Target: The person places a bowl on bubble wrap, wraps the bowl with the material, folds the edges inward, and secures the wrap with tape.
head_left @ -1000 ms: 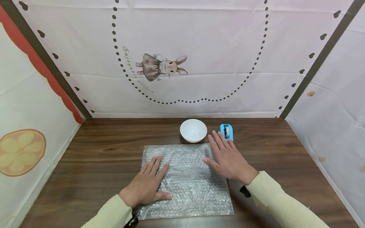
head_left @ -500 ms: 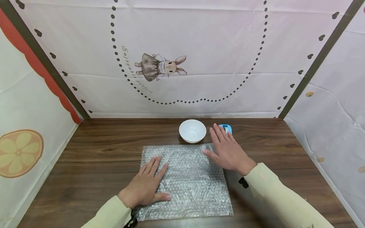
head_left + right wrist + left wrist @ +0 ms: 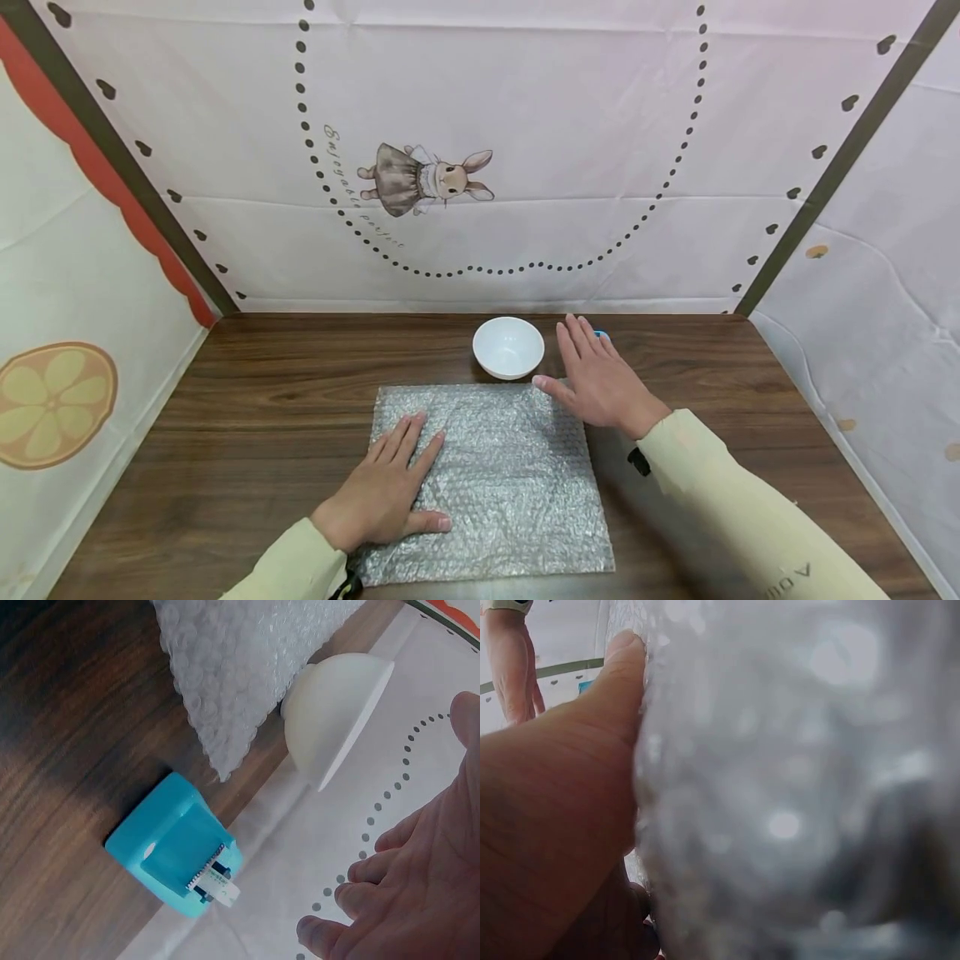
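Observation:
A sheet of bubble wrap (image 3: 510, 492) lies flat on the wooden table. My left hand (image 3: 386, 492) rests on its left side with fingers spread, and its thumb (image 3: 622, 667) lies along the wrap in the left wrist view. Over the sheet's far right corner, my right hand (image 3: 600, 379) is held with straight fingers and grips nothing. A white bowl (image 3: 508, 348) stands just left of its fingertips. In the head view the right hand mostly hides a blue tape dispenser (image 3: 602, 334). The right wrist view shows that tape dispenser (image 3: 176, 844) whole, apart from the hand.
The dark wooden table (image 3: 262, 400) ends at a white cloth backdrop (image 3: 562, 150) printed with a rabbit and dots. Cloth side walls (image 3: 885, 275) stand to the left and right.
My right hand has moved forward, away from me, and now covers most of the tape dispenser in the head view. The left hand, bubble wrap and bowl have stayed put.

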{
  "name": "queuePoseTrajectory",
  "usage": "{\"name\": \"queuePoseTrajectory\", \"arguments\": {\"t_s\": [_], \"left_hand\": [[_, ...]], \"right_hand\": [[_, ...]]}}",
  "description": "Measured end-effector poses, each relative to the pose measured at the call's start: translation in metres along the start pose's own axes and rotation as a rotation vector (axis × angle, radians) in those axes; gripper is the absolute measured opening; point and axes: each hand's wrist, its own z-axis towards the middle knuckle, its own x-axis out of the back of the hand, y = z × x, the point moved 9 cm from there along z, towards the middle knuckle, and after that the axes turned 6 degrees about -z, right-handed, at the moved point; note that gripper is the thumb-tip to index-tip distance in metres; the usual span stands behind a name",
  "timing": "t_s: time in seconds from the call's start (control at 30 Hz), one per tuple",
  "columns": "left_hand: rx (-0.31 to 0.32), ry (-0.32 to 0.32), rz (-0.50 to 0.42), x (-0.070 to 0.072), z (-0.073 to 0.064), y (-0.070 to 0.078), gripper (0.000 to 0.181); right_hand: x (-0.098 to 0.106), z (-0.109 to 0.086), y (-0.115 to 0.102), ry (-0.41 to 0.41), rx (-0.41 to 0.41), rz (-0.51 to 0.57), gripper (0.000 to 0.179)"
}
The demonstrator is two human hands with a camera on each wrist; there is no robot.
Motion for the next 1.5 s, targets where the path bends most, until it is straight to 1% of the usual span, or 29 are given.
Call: {"name": "queuePoseTrajectory", "arguments": {"t_s": [0.33,0.73,1.1,1.27,1.5], "left_hand": [[0.004,-0.005,0.005,0.000,0.000,0.000,0.111],[0.013,-0.012,0.017,0.000,0.002,-0.001,0.112],[0.005,0.003,0.014,-0.001,-0.001,0.000,0.111],[0.007,0.003,0.013,-0.001,-0.001,-0.001,0.112],[0.005,0.005,0.006,0.000,-0.002,0.000,0.112]], "right_hand": [[0.008,0.009,-0.003,0.017,0.012,-0.018,0.095],[0.010,0.024,0.000,-0.029,0.022,-0.022,0.108],[0.015,0.038,-0.007,-0.029,0.078,-0.029,0.110],[0.014,0.044,-0.007,-0.047,0.084,0.004,0.112],[0.008,0.051,-0.003,-0.085,0.063,0.066,0.118]]}}
